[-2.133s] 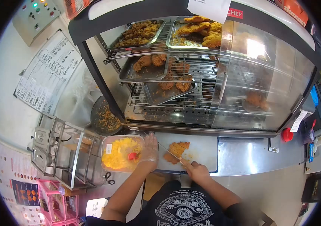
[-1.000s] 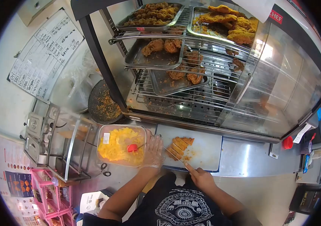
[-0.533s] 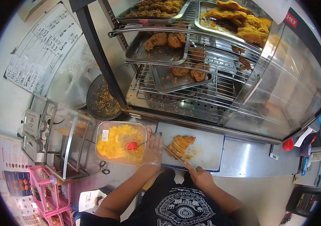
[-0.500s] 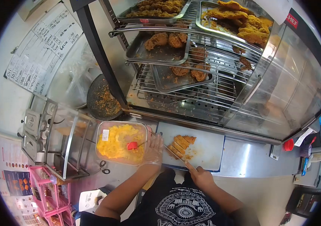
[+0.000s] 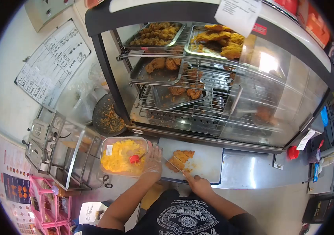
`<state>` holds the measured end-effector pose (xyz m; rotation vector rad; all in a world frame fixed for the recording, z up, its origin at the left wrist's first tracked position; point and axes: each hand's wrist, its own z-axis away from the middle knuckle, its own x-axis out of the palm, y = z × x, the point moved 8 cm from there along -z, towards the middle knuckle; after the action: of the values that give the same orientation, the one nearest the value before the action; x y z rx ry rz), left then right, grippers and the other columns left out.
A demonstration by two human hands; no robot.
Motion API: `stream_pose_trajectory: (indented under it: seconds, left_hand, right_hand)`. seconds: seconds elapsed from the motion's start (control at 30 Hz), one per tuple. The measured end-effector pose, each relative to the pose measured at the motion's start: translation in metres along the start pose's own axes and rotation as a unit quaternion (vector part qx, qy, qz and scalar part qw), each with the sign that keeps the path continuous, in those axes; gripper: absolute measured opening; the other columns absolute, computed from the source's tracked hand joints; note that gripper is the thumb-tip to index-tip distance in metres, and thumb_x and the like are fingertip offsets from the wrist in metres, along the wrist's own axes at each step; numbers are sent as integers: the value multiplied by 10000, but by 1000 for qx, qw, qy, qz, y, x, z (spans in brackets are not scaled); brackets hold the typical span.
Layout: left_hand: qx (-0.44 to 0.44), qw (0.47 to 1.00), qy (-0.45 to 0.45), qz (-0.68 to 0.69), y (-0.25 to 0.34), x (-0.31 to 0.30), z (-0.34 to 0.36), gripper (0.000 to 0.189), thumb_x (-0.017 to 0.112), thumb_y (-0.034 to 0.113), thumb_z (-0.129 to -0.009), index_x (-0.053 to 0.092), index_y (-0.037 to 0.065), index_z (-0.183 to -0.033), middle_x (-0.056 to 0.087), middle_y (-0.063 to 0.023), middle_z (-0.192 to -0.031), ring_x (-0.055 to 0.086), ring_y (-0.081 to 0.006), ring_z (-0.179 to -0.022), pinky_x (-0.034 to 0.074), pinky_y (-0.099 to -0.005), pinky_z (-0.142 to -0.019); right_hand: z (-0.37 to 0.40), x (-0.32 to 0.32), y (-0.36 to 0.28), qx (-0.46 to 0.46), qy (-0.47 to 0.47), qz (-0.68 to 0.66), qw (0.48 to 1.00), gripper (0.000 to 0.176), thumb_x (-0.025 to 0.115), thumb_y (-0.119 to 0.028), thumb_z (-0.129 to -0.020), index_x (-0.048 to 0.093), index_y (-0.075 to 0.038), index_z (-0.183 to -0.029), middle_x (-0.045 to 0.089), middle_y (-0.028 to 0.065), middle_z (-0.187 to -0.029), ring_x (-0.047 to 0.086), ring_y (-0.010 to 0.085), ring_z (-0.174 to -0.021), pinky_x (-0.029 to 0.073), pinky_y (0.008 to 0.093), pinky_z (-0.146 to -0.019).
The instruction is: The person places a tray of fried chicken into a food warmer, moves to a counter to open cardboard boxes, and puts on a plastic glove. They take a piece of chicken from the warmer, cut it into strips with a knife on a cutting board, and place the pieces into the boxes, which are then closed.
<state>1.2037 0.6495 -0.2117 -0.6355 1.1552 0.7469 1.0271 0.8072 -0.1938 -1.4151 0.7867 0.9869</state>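
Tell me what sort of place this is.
Probably a fried-food shop's kitchen: a cabinet holds trays of crumbed pieces, the right hand has a knife at crumbed slices on a board, and a handwritten whiteboard hangs nearby.

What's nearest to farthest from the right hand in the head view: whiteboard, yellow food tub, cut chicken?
From the right hand:
1. Cut chicken, just ahead on the cutting board.
2. Yellow food tub, to the left.
3. Whiteboard, far upper left.

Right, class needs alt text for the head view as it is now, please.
A person's right hand grips a knife, its blade at sliced breaded food on a white cutting board. The gloved left hand is at the edge of a clear tub of yellow food. Behind stands a glass-fronted cabinet holding trays of fried food.
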Motion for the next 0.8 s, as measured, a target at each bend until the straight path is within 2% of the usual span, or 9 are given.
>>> stream_pose_trajectory:
  seconds: [0.03, 0.13, 0.23, 0.33, 0.43, 0.53, 0.63, 0.73, 0.8]
  left_hand:
    - [11, 1000, 11, 10, 3, -1, 3, 646, 337, 112, -1014, 219, -86, -1617, 182, -238, -1721, 86, -362, -1619, 43, -517, -1314]
    - [60, 995, -12, -82, 16, 1, 14, 653, 341, 136, -1020, 212, -86, -1620, 180, -238, -1722, 111, -362, -1617, 34, -529, -1310]
    - [57, 986, 151, 49, 16, -33, 33, 682, 526, 57, -936, 328, -71, -1576, 359, -273, -1623, 219, -391, -1582, 135, -506, -1307]
    - [11, 938, 245, 246, 14, -90, 77, 731, 631, 13, -859, 376, -67, -1540, 480, -281, -1504, 404, -427, -1471, 319, -497, -1230]
    - [-93, 906, 196, 362, 6, -63, 99, 727, 700, 25, -838, 426, -23, -1510, 569, -263, -1373, 540, -424, -1316, 437, -500, -1106]
    - [-149, 836, 237, 473, 8, -14, 106, 658, 721, 68, -874, 466, 2, -1477, 617, -233, -1266, 642, -384, -1132, 515, -468, -962]
    - [-253, 762, 83, 591, 17, 64, 89, 715, 807, 122, -885, 460, 23, -1501, 661, -119, -1171, 662, -196, -1024, 554, -329, -894]
    - [-268, 777, 147, 550, 27, 73, 82, 649, 787, 108, -855, 523, -10, -1435, 640, -177, -1216, 702, -261, -961, 584, -352, -825]
    - [-284, 755, 166, 567, 31, 51, 81, 648, 795, 107, -849, 531, -15, -1429, 643, -184, -1222, 704, -258, -985, 594, -353, -833]
  right_hand:
    - [4, -2, -1, -5, 7, -2, 1000, 645, 606, -205, -986, 408, -286, -1594, 646, 163, -780, 671, 364, -565, 574, 478, -515]
    - [20, -7, 3, 8, -14, 7, 1000, 665, 608, -210, -986, 390, -292, -1609, 635, 155, -755, 659, 359, -542, 570, 471, -503]
    - [25, -14, 4, -3, -2, 1, 1000, 660, 622, -230, -994, 394, -303, -1609, 629, 148, -744, 653, 356, -533, 569, 472, -505]
    - [28, -42, 1, -13, 36, -38, 999, 623, 638, -248, -999, 435, -307, -1586, 621, 141, -726, 648, 356, -537, 569, 469, -513]
    - [41, -63, 10, 2, 30, -82, 996, 602, 648, -266, -1003, 456, -306, -1573, 654, 146, -756, 660, 374, -575, 579, 477, -564]
    - [63, -79, 36, 32, -27, -97, 994, 575, 615, -235, -1024, 451, -291, -1572, 724, 160, -861, 706, 391, -717, 577, 493, -676]
    - [90, -109, 69, 114, -65, -120, 984, 530, 608, -207, -1024, 511, -270, -1542, 736, 155, -817, 734, 355, -753, 586, 454, -701]
    - [113, -126, 100, 166, -102, -177, 965, 469, 608, -252, -1037, 568, -228, -1504, 720, 123, -738, 727, 317, -715, 571, 430, -707]
    - [122, -136, 111, 173, -128, -179, 960, 456, 598, -254, -1044, 578, -214, -1498, 718, 105, -738, 718, 288, -688, 572, 397, -725]
